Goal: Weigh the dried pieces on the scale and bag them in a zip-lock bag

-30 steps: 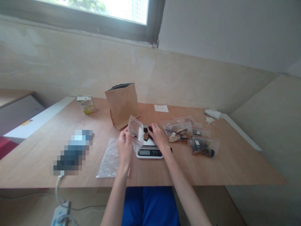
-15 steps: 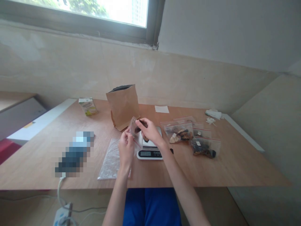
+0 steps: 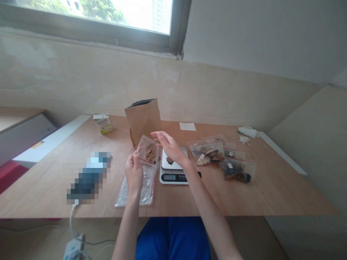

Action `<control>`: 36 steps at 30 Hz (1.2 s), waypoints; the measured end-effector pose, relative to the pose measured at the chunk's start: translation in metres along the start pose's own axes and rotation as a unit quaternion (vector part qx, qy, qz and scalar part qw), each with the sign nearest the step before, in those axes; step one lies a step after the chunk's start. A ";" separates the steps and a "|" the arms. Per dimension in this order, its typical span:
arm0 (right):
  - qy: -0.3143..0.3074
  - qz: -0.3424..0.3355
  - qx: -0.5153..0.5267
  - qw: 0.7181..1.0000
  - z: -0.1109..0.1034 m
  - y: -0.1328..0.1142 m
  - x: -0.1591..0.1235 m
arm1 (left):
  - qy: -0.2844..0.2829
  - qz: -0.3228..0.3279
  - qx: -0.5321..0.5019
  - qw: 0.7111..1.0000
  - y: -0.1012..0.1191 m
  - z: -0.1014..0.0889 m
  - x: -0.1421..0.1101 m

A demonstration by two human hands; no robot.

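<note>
My left hand is closed on the edge of a small clear zip bag, which has brown dried slices inside and hangs over the left side of the kitchen scale. My right hand is above the scale's plate, fingers stretched toward the bag's upper right edge, with nothing seen in them. On the plate lies a dark brown dried piece, partly near my right wrist. Below the held bag lies a larger clear plastic bag flat on the table.
Several filled zip bags lie right of the scale. A brown paper bag stands open behind my hands, beside a small carton at left. A blurred phone with a cable lies left. White paper rests at the back.
My right hand has let go of the dark piece it held and its fingers have straightened. My left hand has moved left and turned the zip bag so its contents show.
</note>
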State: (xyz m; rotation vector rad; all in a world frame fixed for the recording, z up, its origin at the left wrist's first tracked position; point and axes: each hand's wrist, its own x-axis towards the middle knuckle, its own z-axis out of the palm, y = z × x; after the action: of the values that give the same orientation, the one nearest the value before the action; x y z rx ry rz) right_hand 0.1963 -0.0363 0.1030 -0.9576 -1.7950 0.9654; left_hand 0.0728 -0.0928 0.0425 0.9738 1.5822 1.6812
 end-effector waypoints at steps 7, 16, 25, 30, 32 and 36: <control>-0.020 0.005 -0.340 0.940 -0.016 0.067 -0.032 | 0.023 0.002 -0.012 1.000 -0.006 -0.013 0.006; -0.037 -0.019 -0.448 0.893 -0.010 0.077 -0.038 | 0.036 0.004 -0.023 0.999 -0.002 -0.017 0.003; 0.043 0.001 -0.332 0.942 -0.007 0.078 -0.015 | 0.027 0.012 -0.036 0.999 -0.008 -0.010 0.001; 0.248 -0.023 -0.017 0.968 0.012 0.039 0.012 | -0.007 0.003 -0.017 1.000 -0.004 0.001 -0.006; 0.257 -0.022 0.081 0.963 0.023 0.022 0.020 | -0.012 0.000 -0.016 1.000 0.000 0.007 -0.011; 0.173 -0.010 0.132 0.976 0.041 0.000 0.021 | -0.004 0.009 -0.007 1.000 0.007 0.014 -0.019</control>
State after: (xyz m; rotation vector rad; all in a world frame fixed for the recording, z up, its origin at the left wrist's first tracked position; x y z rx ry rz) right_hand 0.1520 -0.0270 0.0962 -0.8767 -1.3467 0.9328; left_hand 0.0948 -0.1016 0.0476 0.9898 1.5587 1.6951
